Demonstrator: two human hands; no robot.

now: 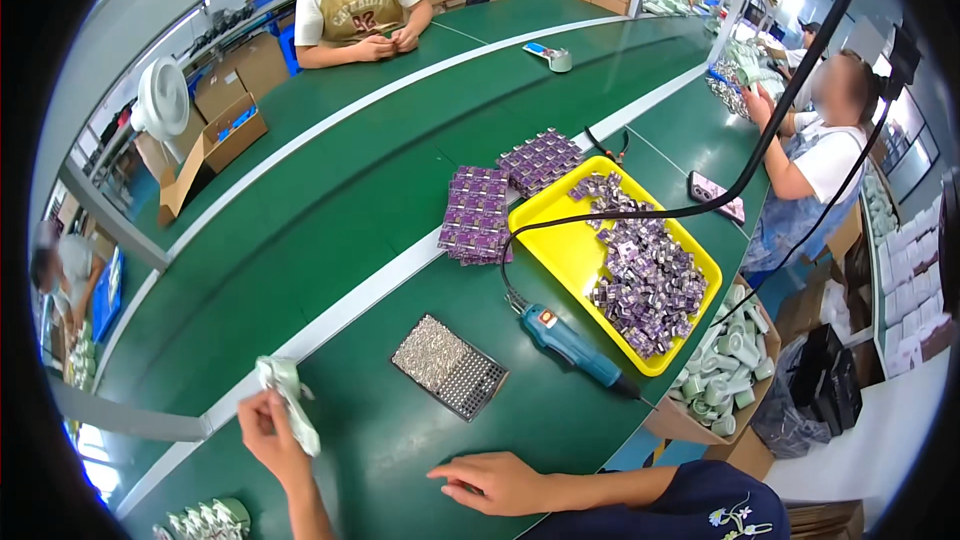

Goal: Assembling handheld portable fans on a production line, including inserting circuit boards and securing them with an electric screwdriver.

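My left hand (272, 437) is closed on a pale green plastic housing (290, 402), slightly blurred, above the near edge of the conveyor rail. Over the green tabletop my right hand (490, 482) lies low with its fingers stretched out and nothing in them. Beyond it sits a screw tray (451, 365), with silvery screws heaped over one part and bare holes in the other. A blue electric screwdriver (570, 342) lies to the right, its bit pointing toward the table's edge. More pale green parts (212, 520) stand at the lower left, partly cut off.
A yellow tray (562, 270) holds many small purple circuit boards. Purple board panels (477, 215) are stacked beside it, near black-handled pliers (610, 148). The screwdriver's black cable crosses the tray. A carton of pale green housings (735, 355) stands at right. Co-workers sit across and at right.
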